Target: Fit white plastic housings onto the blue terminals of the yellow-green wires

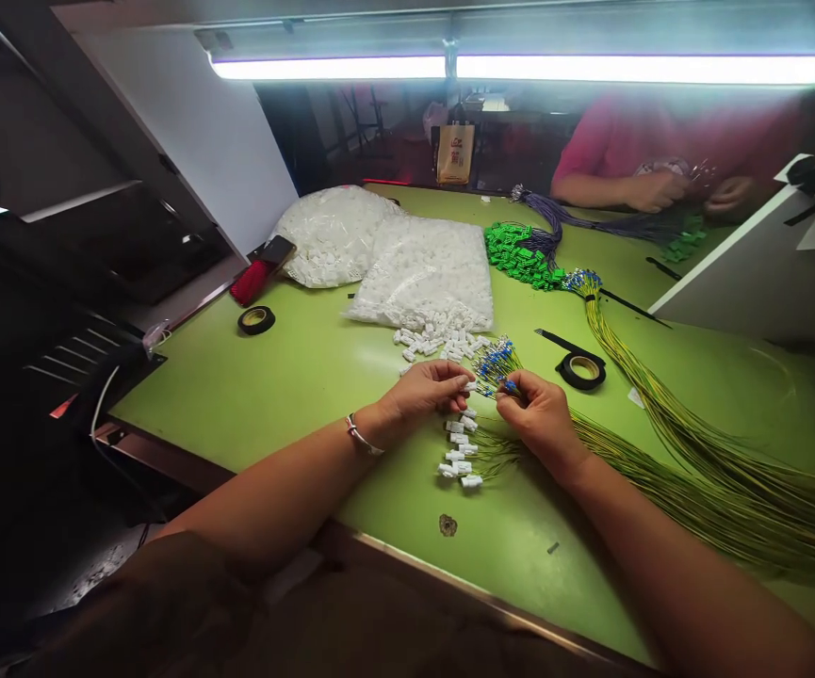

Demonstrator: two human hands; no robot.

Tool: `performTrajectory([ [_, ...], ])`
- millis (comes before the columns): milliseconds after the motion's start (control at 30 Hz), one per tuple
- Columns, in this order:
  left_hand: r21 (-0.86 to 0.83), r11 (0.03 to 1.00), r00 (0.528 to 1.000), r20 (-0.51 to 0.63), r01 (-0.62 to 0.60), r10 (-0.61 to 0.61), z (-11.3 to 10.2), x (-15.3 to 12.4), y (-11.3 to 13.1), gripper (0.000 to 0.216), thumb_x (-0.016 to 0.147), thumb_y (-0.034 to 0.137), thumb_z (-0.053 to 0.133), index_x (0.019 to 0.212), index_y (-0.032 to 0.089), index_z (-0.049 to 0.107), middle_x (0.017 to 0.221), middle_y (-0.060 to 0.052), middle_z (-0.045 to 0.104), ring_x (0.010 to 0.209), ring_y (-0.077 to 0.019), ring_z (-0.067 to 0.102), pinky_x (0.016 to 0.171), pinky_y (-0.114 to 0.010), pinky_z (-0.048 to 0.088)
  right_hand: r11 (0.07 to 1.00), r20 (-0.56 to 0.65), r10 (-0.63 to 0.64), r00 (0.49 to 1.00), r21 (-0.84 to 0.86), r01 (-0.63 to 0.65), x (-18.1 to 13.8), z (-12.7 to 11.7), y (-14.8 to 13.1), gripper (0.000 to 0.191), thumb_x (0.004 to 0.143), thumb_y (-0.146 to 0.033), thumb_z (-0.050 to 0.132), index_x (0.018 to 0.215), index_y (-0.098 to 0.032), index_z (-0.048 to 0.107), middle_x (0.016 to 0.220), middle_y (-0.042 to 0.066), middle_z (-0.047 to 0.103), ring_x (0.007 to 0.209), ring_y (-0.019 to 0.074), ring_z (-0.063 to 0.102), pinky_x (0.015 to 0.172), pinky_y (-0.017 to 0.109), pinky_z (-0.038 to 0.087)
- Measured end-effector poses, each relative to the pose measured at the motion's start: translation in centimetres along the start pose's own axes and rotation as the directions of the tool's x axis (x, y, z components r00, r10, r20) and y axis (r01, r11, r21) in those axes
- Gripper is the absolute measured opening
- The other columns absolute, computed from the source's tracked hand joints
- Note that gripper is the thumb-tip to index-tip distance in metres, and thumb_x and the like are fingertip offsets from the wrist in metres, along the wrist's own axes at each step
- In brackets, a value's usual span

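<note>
Through my head view, at centre frame, the left hand (425, 388) pinches a small white plastic housing (471, 386) and the right hand (540, 419) clamps a blue-tipped yellow-green wire (511, 385), probably so their ends face closely. Just below, I see wired white housings (458, 452) grouped, likely to separate them from the loose white pile (442, 335) above.

On the surface (294, 395), two bags (428, 268) lie at the frame's upper centre, loose connector housings (442, 337) before them; one tape roll (256, 330) lies left, another (582, 384) right, between two wire bundles (647, 471).
</note>
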State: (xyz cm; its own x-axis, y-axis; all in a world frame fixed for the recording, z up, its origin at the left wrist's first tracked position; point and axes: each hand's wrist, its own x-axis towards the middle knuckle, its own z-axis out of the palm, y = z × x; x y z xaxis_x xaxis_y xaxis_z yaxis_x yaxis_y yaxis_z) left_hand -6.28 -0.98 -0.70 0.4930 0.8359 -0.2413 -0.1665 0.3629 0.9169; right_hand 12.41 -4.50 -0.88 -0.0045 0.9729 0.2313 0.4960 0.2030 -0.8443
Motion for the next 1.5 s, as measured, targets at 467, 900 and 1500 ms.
performTrajectory([
  [467,-0.041,0.999,0.980,-0.200,0.015,-0.022,2.4,-0.5,-0.3,0.034,0.060,0.035,0.080,0.070,0.007,0.062,0.056,-0.002,0.063,0.051,-0.0078,0.059,0.055,-0.019,0.048,0.988,0.006,-0.078,0.997,-0.135,0.078,-0.5,0.5,0.1,0.002,0.068,-0.020,0.054,0.070,-0.019,0.055,0.052,-0.006,0.043,0.047,0.0089,0.033,0.048,0.023,0.029],
  [900,0.195,0.980,0.985,-0.174,0.051,-0.017,2.5,-0.4,-0.1,0.022,0.071,0.030,0.070,0.069,0.010,0.061,0.047,0.001,0.058,0.036,-0.0045,0.045,0.040,-0.016,0.034,0.999,0.115,-0.035,0.993,0.003,0.035,-0.1,0.3,0.3,0.005,0.067,-0.022,0.056,0.064,-0.018,0.056,0.055,-0.004,0.048,0.051,0.0093,0.037,0.050,0.023,0.031],
  [1500,0.988,-0.069,0.931,-0.108,0.141,0.349,-2.1,-0.5,2.9,0.014,0.081,0.020,0.054,0.081,0.013,0.066,0.087,-0.012,0.061,0.083,-0.0214,0.057,0.076,-0.031,0.044,0.971,0.063,0.146,0.987,0.185,-0.155,0.4,0.0,-0.6,0.010,0.065,-0.027,0.058,0.064,-0.017,0.056,0.055,-0.003,0.046,0.051,0.0095,0.036,0.049,0.024,0.029],
])
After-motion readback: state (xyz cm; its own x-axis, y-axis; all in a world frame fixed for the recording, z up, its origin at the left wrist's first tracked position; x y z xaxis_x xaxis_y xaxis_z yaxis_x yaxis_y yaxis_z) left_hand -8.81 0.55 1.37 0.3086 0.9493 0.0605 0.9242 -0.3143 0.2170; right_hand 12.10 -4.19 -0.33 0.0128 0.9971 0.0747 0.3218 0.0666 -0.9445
